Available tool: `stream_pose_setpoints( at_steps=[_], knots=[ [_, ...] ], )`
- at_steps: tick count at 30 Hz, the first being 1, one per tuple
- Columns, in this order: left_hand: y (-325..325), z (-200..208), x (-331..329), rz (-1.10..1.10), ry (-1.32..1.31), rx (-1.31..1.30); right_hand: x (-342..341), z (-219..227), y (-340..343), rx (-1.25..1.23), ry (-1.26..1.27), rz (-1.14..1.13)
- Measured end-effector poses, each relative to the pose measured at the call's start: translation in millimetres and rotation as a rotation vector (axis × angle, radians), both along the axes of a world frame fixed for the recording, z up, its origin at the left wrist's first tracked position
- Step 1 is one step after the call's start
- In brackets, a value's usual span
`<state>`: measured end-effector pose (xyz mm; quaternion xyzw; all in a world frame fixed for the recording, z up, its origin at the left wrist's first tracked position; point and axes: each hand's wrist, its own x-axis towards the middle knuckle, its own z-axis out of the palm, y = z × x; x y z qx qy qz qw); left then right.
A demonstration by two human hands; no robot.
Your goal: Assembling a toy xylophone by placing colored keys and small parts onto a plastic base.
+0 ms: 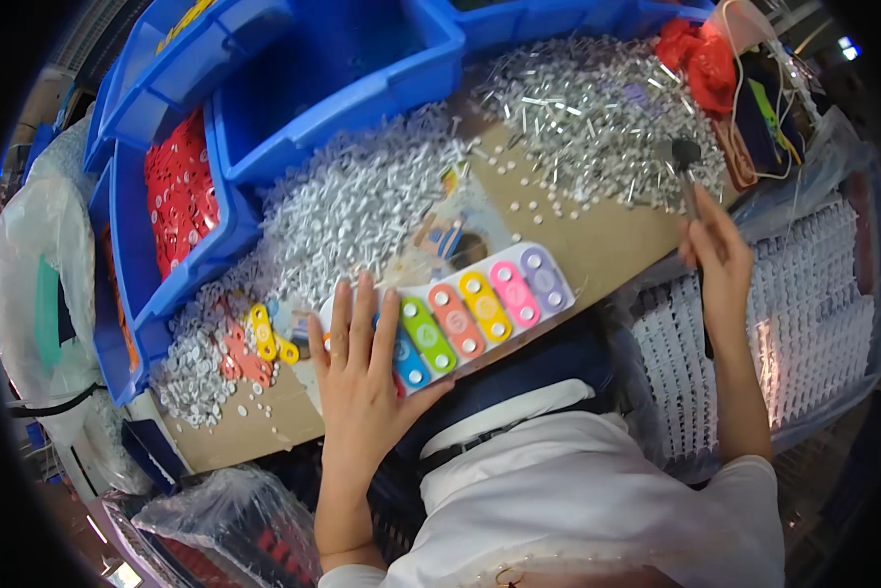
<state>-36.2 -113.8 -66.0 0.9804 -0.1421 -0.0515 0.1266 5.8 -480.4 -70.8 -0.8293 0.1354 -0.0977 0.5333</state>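
Observation:
A toy xylophone [487, 309] with a white base and a row of colourful bars lies at the near edge of the cardboard-covered table. Each visible bar has white round pieces at its ends. My left hand [362, 377] rests over the xylophone's left end, fingers stretched out, hiding some bars. Off to the right, my right hand [717, 240] is closed round the thin handle of a small hammer [686, 155]. Its dark head points away from me, raised in front of the heap of metal pins [597, 108].
White plastic pegs [352, 196] are heaped mid-table, with white caps [200, 377] and loose yellow bars [264, 333] at left. Blue bins [342, 108] line the back; one holds red pieces [181, 196]. Bagged rows of white parts [754, 323] stand at right.

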Motion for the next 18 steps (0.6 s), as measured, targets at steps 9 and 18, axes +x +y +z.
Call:
stream_pose_setpoints(
  at_steps=[9,18],
  knots=[
    [35,1,-32,0.322,-0.163,-0.278,105,-51,-92,-0.972,-0.212,-0.07],
    [5,3,-40,0.748,0.155,-0.486,38,4,115,-0.528,-0.206,1.031]
  ],
)
